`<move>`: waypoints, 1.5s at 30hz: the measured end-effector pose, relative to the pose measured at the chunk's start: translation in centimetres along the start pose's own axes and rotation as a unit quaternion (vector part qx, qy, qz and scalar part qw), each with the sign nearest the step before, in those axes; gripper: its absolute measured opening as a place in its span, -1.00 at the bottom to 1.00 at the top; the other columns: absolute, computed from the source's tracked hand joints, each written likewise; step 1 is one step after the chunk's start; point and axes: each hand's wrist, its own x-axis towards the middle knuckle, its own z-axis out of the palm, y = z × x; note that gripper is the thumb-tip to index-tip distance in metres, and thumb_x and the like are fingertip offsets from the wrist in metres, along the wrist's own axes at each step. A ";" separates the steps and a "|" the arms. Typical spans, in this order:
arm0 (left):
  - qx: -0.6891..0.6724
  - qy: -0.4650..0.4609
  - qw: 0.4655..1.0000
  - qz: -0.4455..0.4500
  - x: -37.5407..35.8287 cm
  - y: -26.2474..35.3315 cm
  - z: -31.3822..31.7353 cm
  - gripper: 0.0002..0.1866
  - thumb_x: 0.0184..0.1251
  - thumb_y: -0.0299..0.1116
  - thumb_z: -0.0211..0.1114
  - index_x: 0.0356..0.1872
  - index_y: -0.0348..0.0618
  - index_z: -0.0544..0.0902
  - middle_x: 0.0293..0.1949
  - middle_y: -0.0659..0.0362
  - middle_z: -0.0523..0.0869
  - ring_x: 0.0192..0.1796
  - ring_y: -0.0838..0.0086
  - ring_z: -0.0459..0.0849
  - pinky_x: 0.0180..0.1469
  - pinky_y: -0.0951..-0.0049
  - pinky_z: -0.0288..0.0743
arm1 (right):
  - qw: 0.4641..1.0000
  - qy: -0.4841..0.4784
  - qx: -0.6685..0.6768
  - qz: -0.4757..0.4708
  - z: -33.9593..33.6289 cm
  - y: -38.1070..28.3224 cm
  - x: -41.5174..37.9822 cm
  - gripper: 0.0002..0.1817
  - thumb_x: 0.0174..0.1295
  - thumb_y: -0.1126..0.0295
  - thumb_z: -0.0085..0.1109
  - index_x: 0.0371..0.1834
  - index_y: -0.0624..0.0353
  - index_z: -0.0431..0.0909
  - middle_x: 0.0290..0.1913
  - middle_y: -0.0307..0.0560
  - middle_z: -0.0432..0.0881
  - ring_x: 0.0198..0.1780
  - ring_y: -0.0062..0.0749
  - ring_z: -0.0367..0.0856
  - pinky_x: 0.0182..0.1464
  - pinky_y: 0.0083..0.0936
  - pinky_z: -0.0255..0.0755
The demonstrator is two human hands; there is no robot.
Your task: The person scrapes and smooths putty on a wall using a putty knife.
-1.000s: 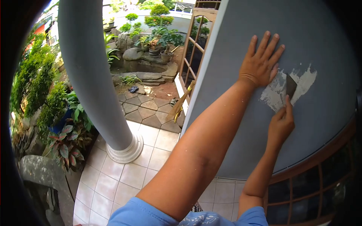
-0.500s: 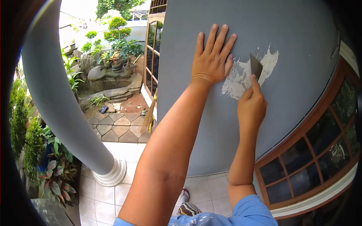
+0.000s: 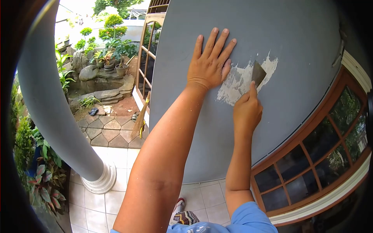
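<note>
Flat against the grey wall (image 3: 186,136), my left hand (image 3: 208,64) has its fingers spread, just left of a rough whitish patch (image 3: 237,83). My right hand (image 3: 248,108) grips a putty knife (image 3: 258,74), with the index finger stretched along the blade. The blade lies over the patch, its wide edge toward the upper right. Fingers cover the knife's handle. Ragged streaks mark the patch's edges, and small white specks dot my left forearm.
A brown-framed window (image 3: 311,151) stands to the right. On the left rises a round grey pillar (image 3: 58,108) on a white base. Behind are a broom (image 3: 140,116), a stone-edged pond (image 3: 97,85) and potted plants (image 3: 121,69). White tiles (image 3: 116,159) cover the floor.
The whole view has shifted, so the wall and both hands appear further left. My left hand stays pressed on the wall. The putty knife remains over the patch with little visible movement.
</note>
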 end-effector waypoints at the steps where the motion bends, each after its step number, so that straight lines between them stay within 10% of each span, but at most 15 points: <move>1: 0.003 -0.001 1.000 0.001 0.1 -0.2 0.0 -0.37 0.44 -0.03 0.05 0.55 0.32 0.35 0.62 0.25 0.20 0.66 0.25 0.08 0.64 -0.05 -0.22 | 1.000 -0.008 0.018 0.004 -0.6 -0.1 0.1 -0.59 0.46 0.38 -0.05 0.30 0.15 0.59 -0.32 0.24 0.73 -0.30 0.14 0.75 -0.22 -0.06 0.64; 45: 0.019 -0.004 1.000 0.001 0.0 0.1 0.1 -0.36 0.43 -0.03 0.05 0.55 0.36 0.33 0.63 0.26 0.18 0.66 0.24 0.06 0.63 -0.08 -0.19 | 0.998 -0.042 0.007 -0.035 0.2 1.1 0.6 -0.54 0.46 0.41 -0.02 0.42 0.15 0.45 -0.33 0.30 0.70 -0.26 0.15 0.75 -0.23 -0.06 0.64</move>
